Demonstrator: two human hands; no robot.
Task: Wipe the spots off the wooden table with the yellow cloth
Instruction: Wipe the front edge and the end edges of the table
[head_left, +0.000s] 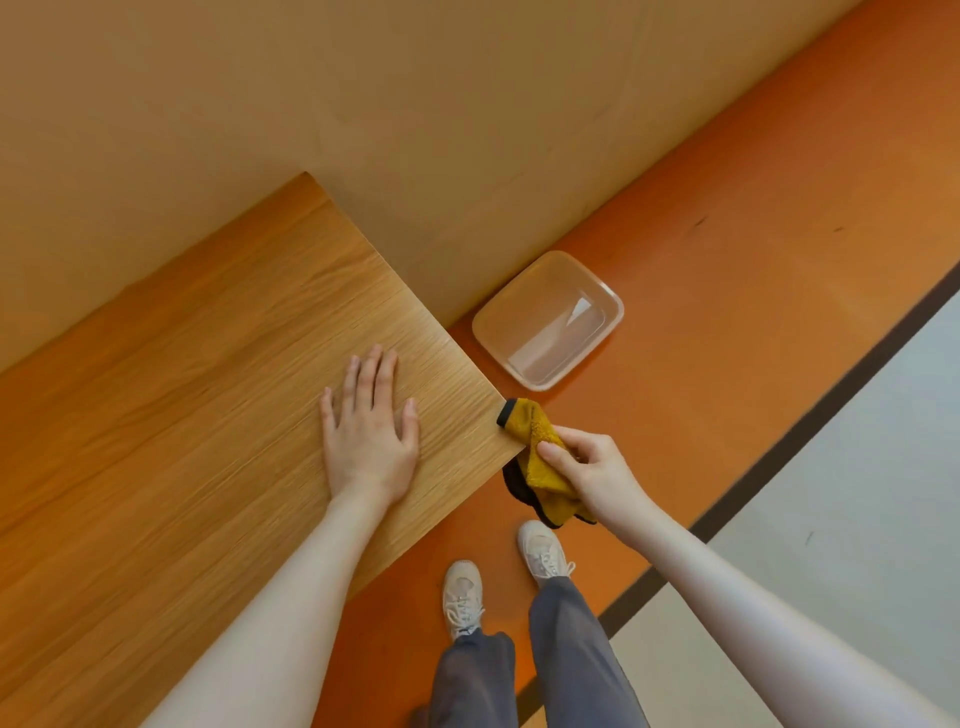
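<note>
**Wooden table corner, cloth at its edge**

Orange floor (727, 270) meets a tan wall (415, 104); wooden table (182, 389) fills the left, its corner pointing right. Left hand (369, 431): flat on the tabletop near that corner, fingers spread and straight. Right hand (587, 467): just off the corner, thumb and fingers pinching the yellow cloth (540, 457). Cloth: bunched, dark-edged, long axis running from the table corner toward the near right, far end touching the table edge, near end hanging. Clear plastic tub (548, 319): on the floor beyond the corner. White shoes (462, 597) stand near.
</note>
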